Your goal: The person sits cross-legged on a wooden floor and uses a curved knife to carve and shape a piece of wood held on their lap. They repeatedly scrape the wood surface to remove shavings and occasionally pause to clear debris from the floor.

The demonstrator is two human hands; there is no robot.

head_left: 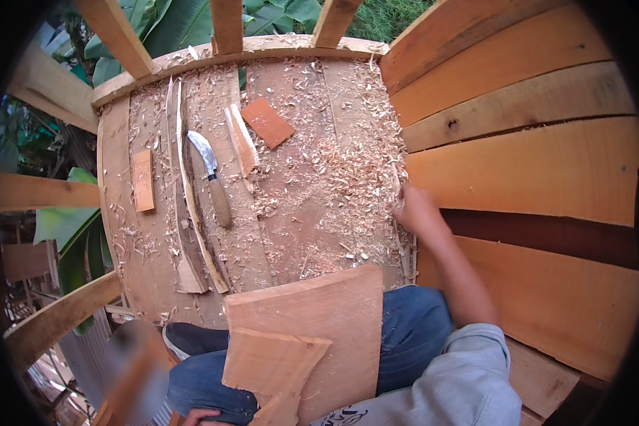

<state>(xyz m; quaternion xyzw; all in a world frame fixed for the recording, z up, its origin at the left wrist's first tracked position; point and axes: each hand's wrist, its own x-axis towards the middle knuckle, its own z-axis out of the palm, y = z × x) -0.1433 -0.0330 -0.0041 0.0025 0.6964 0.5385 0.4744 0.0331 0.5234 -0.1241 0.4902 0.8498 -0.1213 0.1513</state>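
My right hand (pixel 414 211) reaches to the right edge of the wooden floor, beside the plank wall. Its fingers are curled down among the wood shavings, by a thin strip of wood; what they grip, if anything, is hidden. Only part of my left hand (pixel 203 415) shows at the lower edge, by my thigh, too little to tell its grip. A large flat board (pixel 351 312) lies across my lap, with a smaller piece of wood with a curved cut edge (pixel 270 358) on top of it. Farther off, a knife (pixel 213 177) with a wooden handle lies on the floor.
Long bark-edged wood strips (pixel 190 206) lie left of the knife. Beyond are a small orange block (pixel 143 180), a short pale wood piece (pixel 242 140) and a reddish-orange rectangle (pixel 268 122). Shavings (pixel 348 167) are heaped at right. Wooden rails (pixel 227 28) border the floor.
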